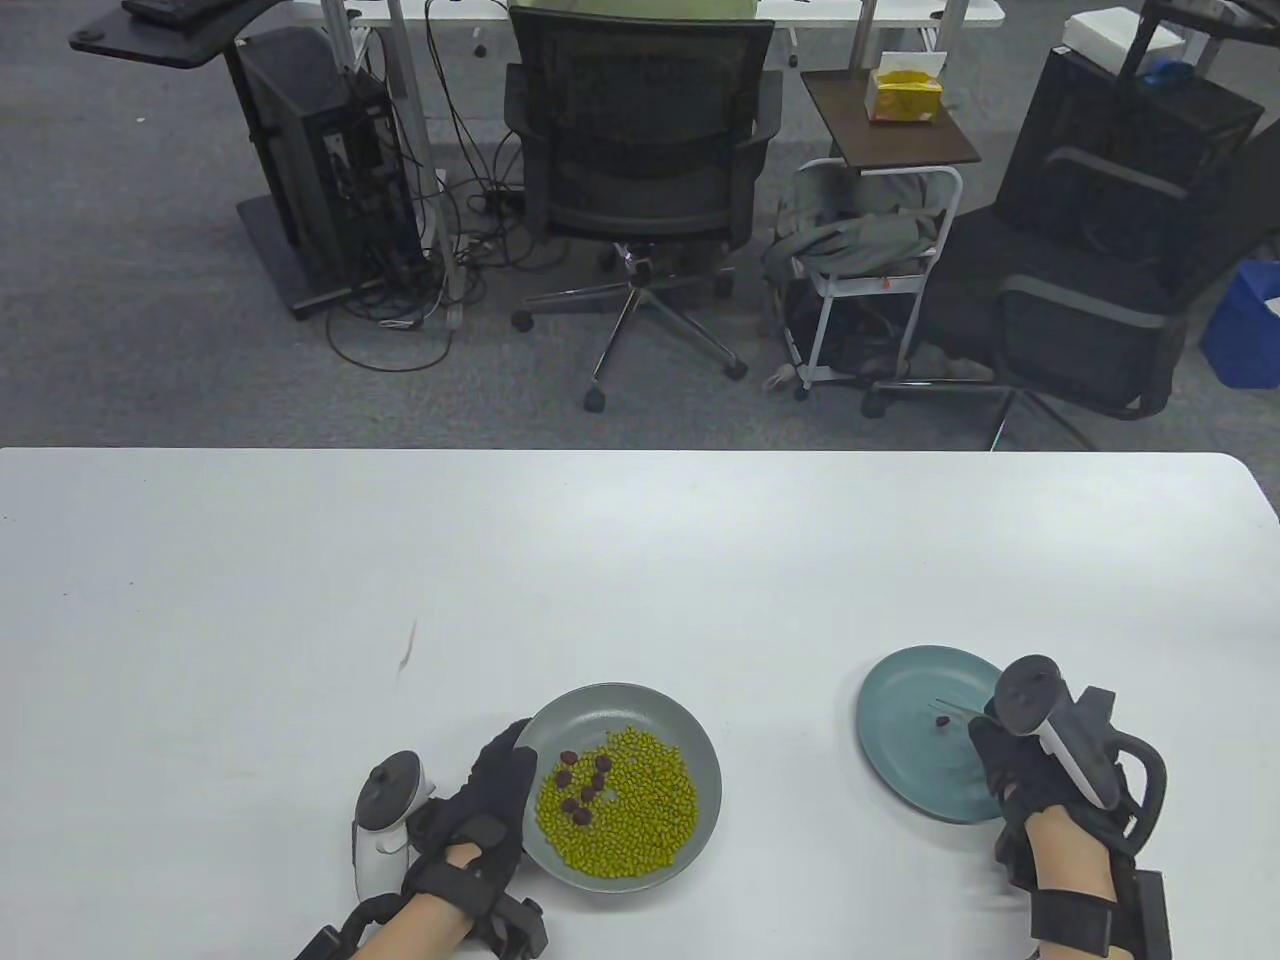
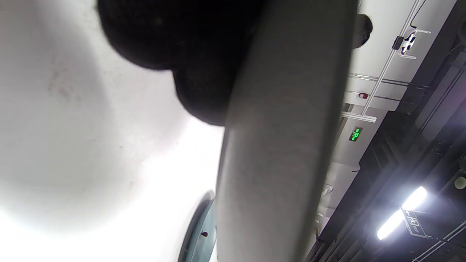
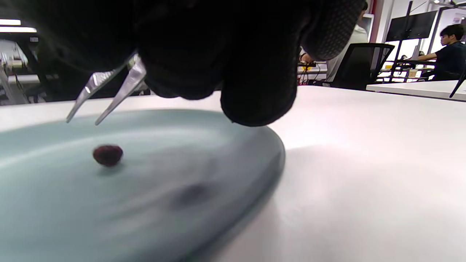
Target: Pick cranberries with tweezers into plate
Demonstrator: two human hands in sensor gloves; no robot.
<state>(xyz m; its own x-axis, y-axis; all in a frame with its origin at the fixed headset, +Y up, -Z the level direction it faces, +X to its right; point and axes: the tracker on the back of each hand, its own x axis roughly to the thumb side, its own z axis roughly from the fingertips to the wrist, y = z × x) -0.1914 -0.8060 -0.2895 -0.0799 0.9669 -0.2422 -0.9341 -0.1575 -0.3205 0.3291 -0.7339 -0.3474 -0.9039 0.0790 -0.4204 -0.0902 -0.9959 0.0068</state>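
White tabletop: beside the blue plate (image 1: 905, 770), our right hand (image 3: 218, 54) is holding parted, empty tweezers (image 3: 105, 92) above one dropped cranberry (image 3: 107, 155); our left hand (image 1: 485, 800) is gripping the grey bowl (image 1: 700, 760). Returning carelessly, we are risking pinching green beans (image 1: 640, 810).

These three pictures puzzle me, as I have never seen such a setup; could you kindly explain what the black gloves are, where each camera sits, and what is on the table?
No machine here: a person's two hands in black sensor gloves, each with a tracker strapped to its back.

The table view looks down from above. The left hand holds the rim of a grey plate of green beans with several cranberries on top. The right hand holds tweezers above a blue plate, where one cranberry lies.

The left wrist view, tilted, shows a gloved finger against the grey plate's rim. The right wrist view shows the tweezers' tips apart, holding nothing, above that cranberry.
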